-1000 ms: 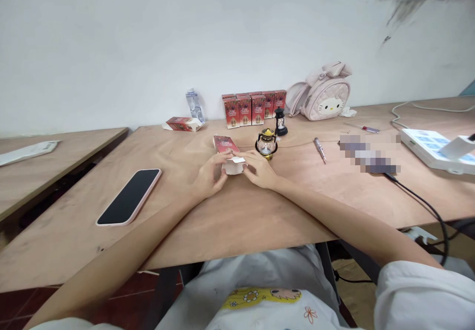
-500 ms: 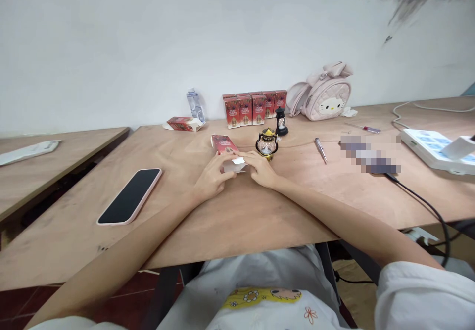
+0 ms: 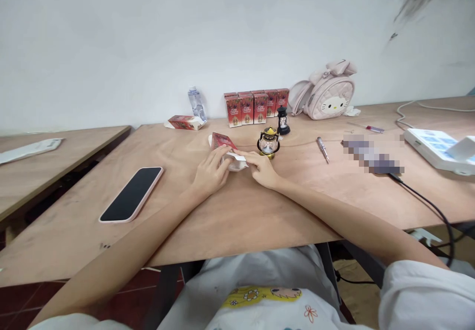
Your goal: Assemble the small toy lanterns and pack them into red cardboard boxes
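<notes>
A red printed cardboard box (image 3: pixel 222 140) lies on the wooden table between my hands, its near end unfolded into white flaps (image 3: pixel 236 159). My left hand (image 3: pixel 211 171) grips the box's left side, fingers over the top and thumb by the flaps. From the right, my right hand (image 3: pixel 262 168) holds the box's edge near the flap, its fingers pressed on it. Just behind my right hand stands a small gold and black lantern (image 3: pixel 268 143) with a clear globe. Farther back is a small black lantern (image 3: pixel 283 120).
Several red boxes (image 3: pixel 246 109) stand by the wall, with an opened box (image 3: pixel 184 122) and a bottle (image 3: pixel 196 103) to their left. A pink bag (image 3: pixel 331 95) sits at the back. Screwdrivers (image 3: pixel 322 149) and a power strip (image 3: pixel 441 149) lie right, a phone (image 3: pixel 131 195) left.
My left hand has shifted slightly left and its fingers have straightened along the box. The box's far end now shows a pale flap. The whole view has moved a little.
</notes>
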The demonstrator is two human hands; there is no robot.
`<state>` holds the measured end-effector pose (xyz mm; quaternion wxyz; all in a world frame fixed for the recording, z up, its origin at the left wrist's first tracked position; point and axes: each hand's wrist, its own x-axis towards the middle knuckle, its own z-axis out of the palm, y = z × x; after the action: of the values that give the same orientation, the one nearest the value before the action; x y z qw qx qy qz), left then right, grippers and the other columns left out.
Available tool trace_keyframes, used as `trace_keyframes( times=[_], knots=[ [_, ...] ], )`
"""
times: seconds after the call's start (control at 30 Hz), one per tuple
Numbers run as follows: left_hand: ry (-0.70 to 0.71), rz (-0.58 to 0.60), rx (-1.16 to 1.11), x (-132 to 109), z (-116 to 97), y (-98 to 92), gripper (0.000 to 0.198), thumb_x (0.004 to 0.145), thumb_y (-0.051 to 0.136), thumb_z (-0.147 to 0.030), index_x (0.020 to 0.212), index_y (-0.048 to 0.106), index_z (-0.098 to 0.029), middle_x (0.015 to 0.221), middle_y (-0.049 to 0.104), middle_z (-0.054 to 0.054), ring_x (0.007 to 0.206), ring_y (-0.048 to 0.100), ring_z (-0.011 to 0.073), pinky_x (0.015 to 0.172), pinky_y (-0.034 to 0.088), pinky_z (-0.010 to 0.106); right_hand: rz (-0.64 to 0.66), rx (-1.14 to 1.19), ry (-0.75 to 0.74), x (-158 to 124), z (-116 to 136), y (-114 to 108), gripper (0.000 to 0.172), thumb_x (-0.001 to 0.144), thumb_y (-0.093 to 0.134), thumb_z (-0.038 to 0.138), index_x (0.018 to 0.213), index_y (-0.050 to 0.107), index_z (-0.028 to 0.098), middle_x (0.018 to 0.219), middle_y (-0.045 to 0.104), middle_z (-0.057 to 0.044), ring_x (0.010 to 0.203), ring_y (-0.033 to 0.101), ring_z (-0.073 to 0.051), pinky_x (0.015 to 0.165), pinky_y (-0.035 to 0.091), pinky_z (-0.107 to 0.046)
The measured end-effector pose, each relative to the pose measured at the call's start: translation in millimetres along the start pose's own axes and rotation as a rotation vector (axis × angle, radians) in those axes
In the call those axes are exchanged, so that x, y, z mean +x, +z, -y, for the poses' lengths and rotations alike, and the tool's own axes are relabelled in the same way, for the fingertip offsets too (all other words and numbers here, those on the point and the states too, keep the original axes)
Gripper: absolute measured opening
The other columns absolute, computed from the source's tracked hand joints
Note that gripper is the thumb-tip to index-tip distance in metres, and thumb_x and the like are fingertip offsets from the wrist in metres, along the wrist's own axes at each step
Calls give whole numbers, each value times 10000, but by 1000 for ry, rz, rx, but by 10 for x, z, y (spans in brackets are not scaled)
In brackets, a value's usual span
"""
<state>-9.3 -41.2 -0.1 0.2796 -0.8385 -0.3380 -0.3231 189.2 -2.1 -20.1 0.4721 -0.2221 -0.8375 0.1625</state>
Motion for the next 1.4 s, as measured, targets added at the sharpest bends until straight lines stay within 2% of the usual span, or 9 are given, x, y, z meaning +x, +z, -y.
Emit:
trace_keyframes(
  times=[0.23,0.43,0.6,0.7,0.9,1.07,1.23,1.33,1.4],
  knots=[
    [33,-148,87,-17,49,27,157,910,480,-136,1026,570,-190,1187,651,114,1232,553,247,939,517,383,-24,223,156,-43,303,162,527,782,422,18,1197,643,257,1305,614,-18,1206,576,-186,1022,478,-383],
    [76,-233,-37,-11,109,66,428,907,422,-69,1311,377,-203,1292,595,137,1300,495,219,983,505,392,-102,447,339,-39,355,209,437,784,491,66,1144,673,234,1348,576,-22,1296,506,-182,1117,395,-403],
    [96,-139,-112,26,82,21,503,866,563,-216,1335,389,-160,1370,518,195,1321,463,279,1047,449,465,-127,543,395,-31,270,177,362,771,555,129,1093,696,216,1327,596,-46,1271,529,-232,1111,388,-451],
    [102,-127,-135,14,86,20,552,822,640,-320,1310,429,-167,1416,459,203,1326,446,315,1059,425,511,-92,554,330,-45,250,161,397,769,532,117,1122,681,224,1324,598,-44,1280,517,-232,1103,395,-447],
    [58,-100,-183,-12,124,-3,367,854,611,-255,1202,511,-199,1384,490,162,1304,474,274,1057,440,486,-23,254,134,-57,265,112,455,783,520,90,1191,630,259,1374,542,-46,1266,504,-216,1063,427,-430],
    [110,-86,-202,4,88,-79,271,858,603,-241,1114,545,-176,1355,505,173,1308,468,280,1048,453,495,-27,155,-1,-62,269,10,215,823,517,142,911,696,220,1274,606,-80,1218,537,-240,1048,415,-460],
    [100,-77,-251,-5,99,-25,164,838,613,-218,986,549,-185,1339,531,160,1305,476,271,1042,454,506,-87,456,123,-75,250,-14,217,880,445,244,722,585,192,1147,675,-99,1068,637,-236,924,501,-437],
    [138,-75,-260,-16,128,25,98,837,606,-198,919,558,-175,1323,546,164,1308,474,267,1036,461,493,-108,564,243,-64,237,30,77,845,523,279,871,550,212,1116,670,-86,1078,629,-217,860,541,-390],
    [158,-52,-243,-22,134,42,67,844,594,-190,906,577,-170,1314,555,168,1309,474,268,1035,461,487,-95,571,270,-51,233,55,250,802,602,271,1037,524,231,1162,633,-81,1126,599,-204,861,545,-359]
  ],
)
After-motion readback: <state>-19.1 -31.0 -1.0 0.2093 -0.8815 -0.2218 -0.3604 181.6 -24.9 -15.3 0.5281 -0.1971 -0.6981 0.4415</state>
